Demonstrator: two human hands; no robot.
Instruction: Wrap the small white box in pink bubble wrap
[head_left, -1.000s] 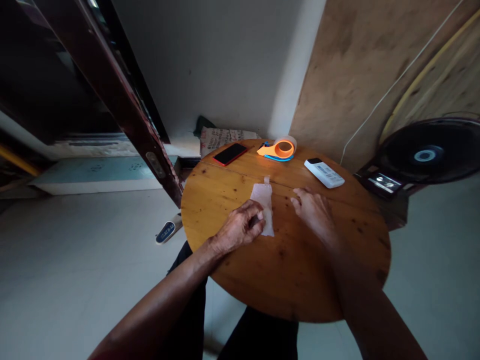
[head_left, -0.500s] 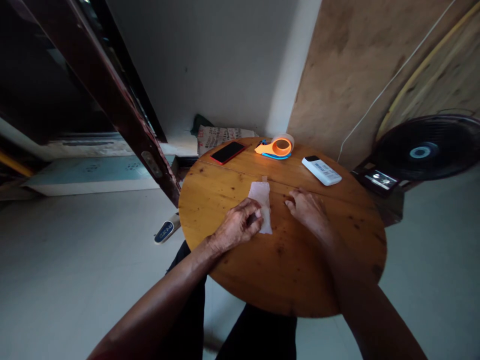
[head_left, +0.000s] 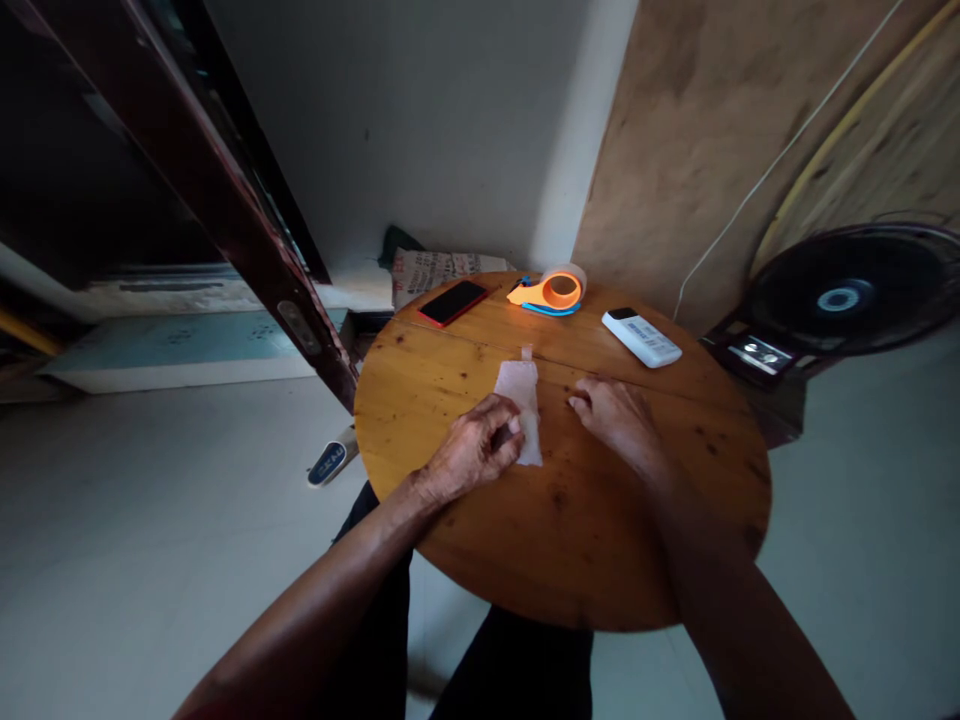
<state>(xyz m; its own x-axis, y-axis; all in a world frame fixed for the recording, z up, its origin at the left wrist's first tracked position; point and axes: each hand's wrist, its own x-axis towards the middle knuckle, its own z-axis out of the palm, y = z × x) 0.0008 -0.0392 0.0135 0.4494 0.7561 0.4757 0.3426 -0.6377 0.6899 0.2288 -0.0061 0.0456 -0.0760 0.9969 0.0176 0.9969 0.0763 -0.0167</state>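
Observation:
On the round wooden table (head_left: pixel 570 540) lies a narrow whitish, wrinkled strip that looks like plastic wrap (head_left: pixel 519 378), with a small clear tab at its far end. My left hand (head_left: pixel 476 445) rests over the strip's left edge, its fingers curled in towards the thumb. Whatever is between those fingertips, if anything, is hidden. To the right of the strip, my right hand (head_left: pixel 615 415) lies on the wood and touches no object; its fingers are loosely bent, with thumb and fingers a little apart.
Along the table's far side are a red-edged phone (head_left: pixel 452 302), an orange tape dispenser (head_left: pixel 525 295) and a white device with a dark end (head_left: pixel 642 338). A black fan (head_left: pixel 885 290) stands at the right. A shoe (head_left: pixel 330 460) lies on the floor, left of the table.
Both hands hold almost the same pose and place. The whole view has shifted very slightly; nothing on the table has visibly moved.

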